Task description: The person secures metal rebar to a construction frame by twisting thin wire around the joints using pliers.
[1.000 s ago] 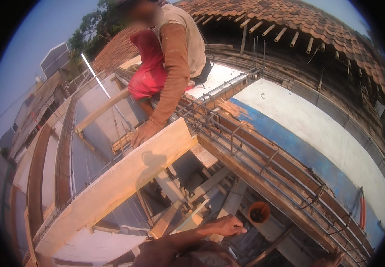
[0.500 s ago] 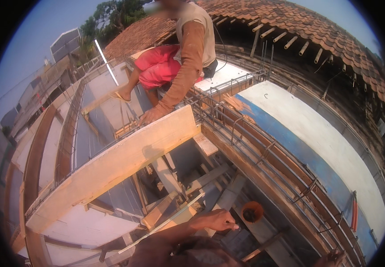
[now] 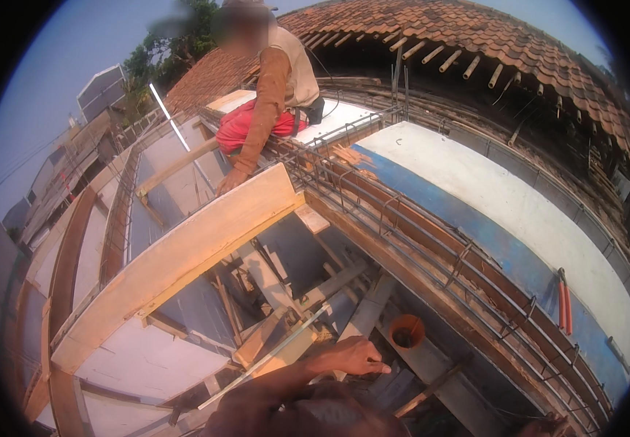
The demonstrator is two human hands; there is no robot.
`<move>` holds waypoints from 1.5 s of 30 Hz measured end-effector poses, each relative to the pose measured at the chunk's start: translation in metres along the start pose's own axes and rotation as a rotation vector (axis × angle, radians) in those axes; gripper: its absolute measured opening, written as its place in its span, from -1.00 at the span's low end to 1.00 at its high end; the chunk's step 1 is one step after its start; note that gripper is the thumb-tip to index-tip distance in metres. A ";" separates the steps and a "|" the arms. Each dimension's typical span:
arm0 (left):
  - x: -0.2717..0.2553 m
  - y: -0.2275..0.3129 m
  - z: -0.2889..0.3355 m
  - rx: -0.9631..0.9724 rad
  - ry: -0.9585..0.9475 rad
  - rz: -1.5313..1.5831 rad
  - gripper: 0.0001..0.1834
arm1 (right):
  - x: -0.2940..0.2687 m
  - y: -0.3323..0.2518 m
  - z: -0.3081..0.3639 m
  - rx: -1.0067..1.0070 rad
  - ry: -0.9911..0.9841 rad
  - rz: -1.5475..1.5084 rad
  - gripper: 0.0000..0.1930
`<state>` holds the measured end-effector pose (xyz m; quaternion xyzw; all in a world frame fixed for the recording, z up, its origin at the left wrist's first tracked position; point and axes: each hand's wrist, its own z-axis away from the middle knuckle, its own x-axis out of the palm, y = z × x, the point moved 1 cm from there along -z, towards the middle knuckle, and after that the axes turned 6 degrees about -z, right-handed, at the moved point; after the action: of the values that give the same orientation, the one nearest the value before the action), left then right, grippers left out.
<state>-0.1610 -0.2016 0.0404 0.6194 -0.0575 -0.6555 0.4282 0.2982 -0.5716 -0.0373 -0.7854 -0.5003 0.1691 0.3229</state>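
While a co-worker's hand [image 3: 233, 180] reaches to the upper edge of the long pale board [image 3: 176, 258], toward its right end, the person's left hand [image 3: 355, 355] hangs above the timber props [image 3: 367, 309], well apart from that board. Its fingers are loosely curled; whether anything lies within them cannot be told. The right hand [image 3: 548, 425] shows only at the lower margin, dim and cut off, its fingers and hold unclear. The board stands on edge, its right end beside the steel reinforcement cage [image 3: 463, 256]. An orange bucket [image 3: 411, 320] is near the left hand; a red-handled tool [image 3: 565, 309] rests on the blue-and-white panel [image 3: 475, 171], toward its right end. Step in hand, as judged: steadying the board on edge, chiefly by the co-worker. A next move at the board would call for uncurled fingers and a reach to its lower edge, clear of the props.
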 end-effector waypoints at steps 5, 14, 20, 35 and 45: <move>0.017 0.002 0.016 0.103 0.118 0.165 -0.46 | -0.014 -0.091 -0.028 0.449 0.139 -0.405 -0.73; 0.018 0.018 0.019 0.061 0.115 0.096 -0.57 | -0.036 -0.067 -0.016 0.568 0.051 -0.151 -0.63; 0.040 0.012 -0.007 0.058 -0.003 0.099 -0.63 | -0.018 -0.196 0.029 0.021 -0.641 0.600 -0.61; 0.061 0.018 -0.050 0.211 -0.269 0.187 -0.78 | 0.025 -0.276 0.185 0.303 -1.590 -0.254 -0.79; 0.047 0.022 -0.069 0.209 -0.282 0.089 -0.75 | 0.026 -0.273 0.185 0.094 -1.576 -0.322 -0.80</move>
<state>-0.0849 -0.2138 0.0018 0.5591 -0.2122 -0.7068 0.3779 0.0161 -0.4068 0.0127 -0.3389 -0.6806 0.6456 -0.0718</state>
